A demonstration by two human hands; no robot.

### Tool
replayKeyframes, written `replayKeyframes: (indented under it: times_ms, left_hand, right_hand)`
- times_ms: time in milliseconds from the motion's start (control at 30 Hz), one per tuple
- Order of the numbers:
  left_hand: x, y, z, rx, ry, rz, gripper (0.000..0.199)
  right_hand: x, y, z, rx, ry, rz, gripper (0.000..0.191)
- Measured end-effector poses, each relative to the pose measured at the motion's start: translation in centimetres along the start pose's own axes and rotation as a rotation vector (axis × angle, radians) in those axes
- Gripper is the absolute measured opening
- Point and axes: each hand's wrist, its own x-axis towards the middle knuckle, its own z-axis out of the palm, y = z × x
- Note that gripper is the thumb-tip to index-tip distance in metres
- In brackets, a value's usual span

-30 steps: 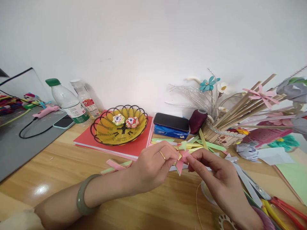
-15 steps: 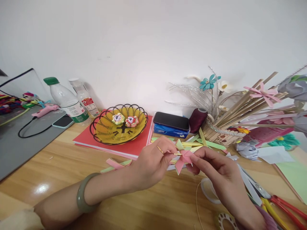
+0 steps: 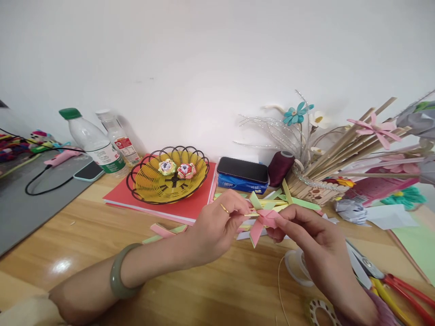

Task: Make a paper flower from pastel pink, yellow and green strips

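A folded pink and green paper piece (image 3: 268, 218) hangs between my two hands over the wooden table. My left hand (image 3: 217, 224), with a gold ring and a green bangle, pinches a thin strip end on the left side of the piece. From the right, my right hand (image 3: 317, 244) grips the pink folded part between thumb and fingers. One green end points up and a pink end points down. Behind the hands lie loose green, yellow and white paper strips (image 3: 302, 203). More pink and green strips (image 3: 165, 232) rest beyond my left forearm.
A yellow basket (image 3: 149, 181) with two paper flowers stands on red paper (image 3: 117, 194). Bottles (image 3: 105, 156) are at the left. A phone (image 3: 243, 169) lies on a blue packet. Scissors (image 3: 390, 283), a thread spool (image 3: 297, 267) and a stick-filled holder (image 3: 311, 192) are at the right.
The paper piece and my right hand have shifted slightly right. The gap between my two hands looks a little wider, and the green upper end now leans more to the left.
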Motion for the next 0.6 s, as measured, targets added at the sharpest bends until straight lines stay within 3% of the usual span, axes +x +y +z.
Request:
replayKeyframes:
  times_ms: [133, 233, 400, 467, 600]
  left_hand:
    - [0.08, -0.22, -0.04, -0.028, 0.012, 0.064, 0.008]
    - [0.25, -0.26, -0.25, -0.012, 0.003, 0.123, 0.011]
    - [0.64, -0.22, -0.57, 0.02, -0.03, 0.277, 0.016]
    - [0.78, -0.21, -0.65, 0.067, -0.019, 0.353, 0.016]
    - [0.98, 0.02, -0.91, 0.248, -0.033, 0.471, 0.011]
  right_hand:
    - [0.07, -0.24, -0.15, -0.074, 0.014, -0.054, 0.03]
    - [0.21, -0.22, -0.45, -0.111, 0.132, -0.096, 0.036]
    - [0.38, -0.24, -1.0, -0.08, 0.319, -0.178, 0.011]
    - [0.31, -0.47, -0.98, -0.188, 0.294, -0.272, 0.003]
    - [-0.03, -1.01, -0.45, -0.48, 0.167, -0.481, 0.024]
